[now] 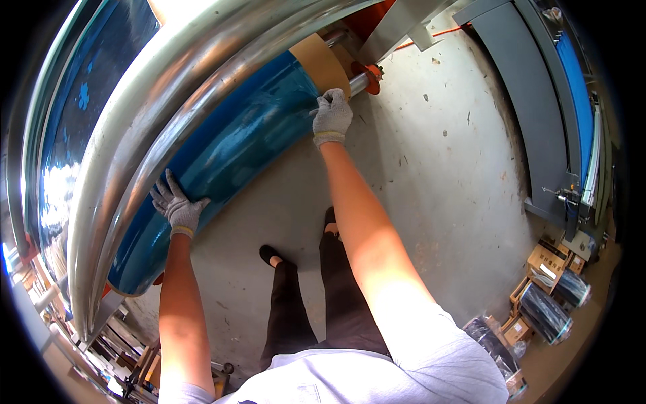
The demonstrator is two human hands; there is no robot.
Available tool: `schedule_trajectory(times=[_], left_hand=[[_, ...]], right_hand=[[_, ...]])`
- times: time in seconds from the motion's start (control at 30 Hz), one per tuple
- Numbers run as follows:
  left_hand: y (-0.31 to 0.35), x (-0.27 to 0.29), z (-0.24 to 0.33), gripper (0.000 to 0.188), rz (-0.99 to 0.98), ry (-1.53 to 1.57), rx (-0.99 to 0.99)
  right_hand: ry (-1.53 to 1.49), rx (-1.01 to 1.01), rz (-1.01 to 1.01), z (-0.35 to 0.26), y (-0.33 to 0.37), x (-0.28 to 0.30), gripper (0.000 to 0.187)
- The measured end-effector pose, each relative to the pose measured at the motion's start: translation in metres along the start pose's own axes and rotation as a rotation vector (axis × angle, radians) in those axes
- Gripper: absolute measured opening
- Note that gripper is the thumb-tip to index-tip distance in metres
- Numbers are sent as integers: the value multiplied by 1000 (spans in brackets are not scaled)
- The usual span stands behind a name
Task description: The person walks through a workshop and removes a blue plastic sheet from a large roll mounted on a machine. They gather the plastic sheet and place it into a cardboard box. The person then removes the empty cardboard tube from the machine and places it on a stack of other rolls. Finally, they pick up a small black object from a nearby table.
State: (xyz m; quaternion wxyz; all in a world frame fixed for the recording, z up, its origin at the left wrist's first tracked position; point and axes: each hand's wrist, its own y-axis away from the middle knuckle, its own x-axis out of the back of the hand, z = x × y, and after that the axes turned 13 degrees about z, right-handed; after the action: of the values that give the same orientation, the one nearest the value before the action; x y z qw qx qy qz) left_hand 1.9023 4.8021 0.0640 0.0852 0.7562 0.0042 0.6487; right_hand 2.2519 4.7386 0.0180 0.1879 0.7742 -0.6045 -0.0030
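The glossy blue film roll (235, 145) lies alongside shiny metal rollers (134, 128), its long axis pointing upper right. Grey-gloved left hand (178, 205) rests on it, spread; grey-gloved right hand (332, 116) curls near its brown cardboard edge (323, 60), grip unclear. Wide grey floor (431, 161) extends rightward.

"What's on your left hand (180, 206) and right hand (332, 118)?"

"I wear matching grey knitted gloves (333, 123), each ringed toward its lower end with a thin yellow band (329, 137)."

"And the rest?"

"My pale lilac-grey, short-sleeved cloth top (356, 377) has what looks like a stitched pocket (308, 395) in front. Below, I've got plain, dark cloth trousers (289, 316) and low-cut black shoes (267, 254), open over the instep."
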Motion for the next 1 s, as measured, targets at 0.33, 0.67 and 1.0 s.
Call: schedule_trajectory(times=[0.33, 0.67, 1.0], left_hand=[[-1, 3, 2, 134, -10, -13, -5], [2, -2, 2, 130, 43, -23, 30], [1, 0, -1, 131, 18, -3, 10]], right_hand=[[478, 182, -505, -7, -32, 15, 25], [263, -262, -519, -22, 0, 9, 28], [252, -91, -610, -17, 14, 17, 31]])
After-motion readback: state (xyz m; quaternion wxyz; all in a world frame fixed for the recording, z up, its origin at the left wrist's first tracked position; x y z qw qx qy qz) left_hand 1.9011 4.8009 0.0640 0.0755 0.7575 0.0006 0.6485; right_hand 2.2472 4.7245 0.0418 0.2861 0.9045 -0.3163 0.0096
